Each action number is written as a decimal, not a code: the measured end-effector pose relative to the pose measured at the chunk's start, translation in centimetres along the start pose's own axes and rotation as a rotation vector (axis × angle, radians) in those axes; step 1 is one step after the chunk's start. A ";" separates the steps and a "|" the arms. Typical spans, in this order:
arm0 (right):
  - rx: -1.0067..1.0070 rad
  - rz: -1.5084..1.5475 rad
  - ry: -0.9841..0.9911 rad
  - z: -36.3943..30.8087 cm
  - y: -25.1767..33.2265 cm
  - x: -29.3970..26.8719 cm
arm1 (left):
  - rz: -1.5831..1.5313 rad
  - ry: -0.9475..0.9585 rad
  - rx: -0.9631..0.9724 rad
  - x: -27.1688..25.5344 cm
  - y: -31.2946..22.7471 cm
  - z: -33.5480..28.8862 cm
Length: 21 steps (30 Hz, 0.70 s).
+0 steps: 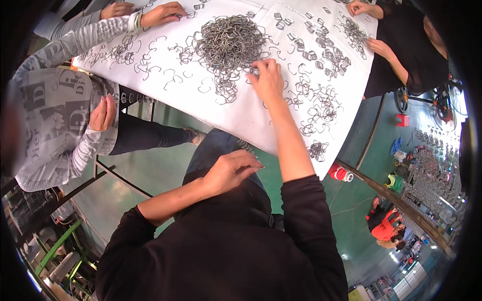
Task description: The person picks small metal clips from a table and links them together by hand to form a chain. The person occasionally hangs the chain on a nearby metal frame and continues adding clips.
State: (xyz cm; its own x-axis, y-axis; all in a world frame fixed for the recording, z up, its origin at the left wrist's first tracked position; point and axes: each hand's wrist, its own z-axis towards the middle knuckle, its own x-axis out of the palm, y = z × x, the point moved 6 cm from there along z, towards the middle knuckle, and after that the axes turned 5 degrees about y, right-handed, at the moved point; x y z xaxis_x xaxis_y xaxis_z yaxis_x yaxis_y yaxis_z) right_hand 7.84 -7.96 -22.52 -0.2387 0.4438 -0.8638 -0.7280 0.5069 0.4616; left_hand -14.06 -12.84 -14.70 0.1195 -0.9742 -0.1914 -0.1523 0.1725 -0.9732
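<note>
My left hand (232, 172) is held low in front of my body, away from the tabletop. Its fingers and thumb are pinched together on small metal wire pieces, bits of which show at the fingertips and just beyond the knuckles. My right hand (268, 82) reaches over the white table to the lower right edge of a heap of bent metal wire rings (231, 42). The right thumb and forefinger close around a small grey metal piece, its shape mostly hidden. Loose wire rings (316, 108) lie scattered right of my right forearm.
The white tabletop (241, 118) also carries flat metal buckles (321, 42). At left, a co-worker in a patterned grey top (60, 100) holds a row of metal pieces. Another person's hands (381, 49) work at the upper right. A red-and-white container (341, 173) stands beyond the table edge.
</note>
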 end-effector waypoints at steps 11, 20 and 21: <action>-0.032 -0.015 0.027 1.3 -3.2 -2.4 | -0.007 -0.041 0.020 -1.3 1.0 0.7; -0.152 -0.109 0.203 -1.8 -3.4 -2.3 | -0.013 -0.013 0.026 -0.5 1.0 1.0; -0.163 -0.094 0.167 -2.0 -3.6 -2.7 | -0.015 -0.011 0.024 -0.4 1.1 1.0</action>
State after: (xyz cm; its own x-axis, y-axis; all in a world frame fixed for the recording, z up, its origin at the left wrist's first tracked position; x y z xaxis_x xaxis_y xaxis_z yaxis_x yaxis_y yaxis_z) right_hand 9.84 -12.42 -22.21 -0.2579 0.2650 -0.9291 -0.8431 0.4080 0.3504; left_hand -13.26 -12.11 -15.81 0.1324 -0.9751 -0.1780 -0.1270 0.1614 -0.9787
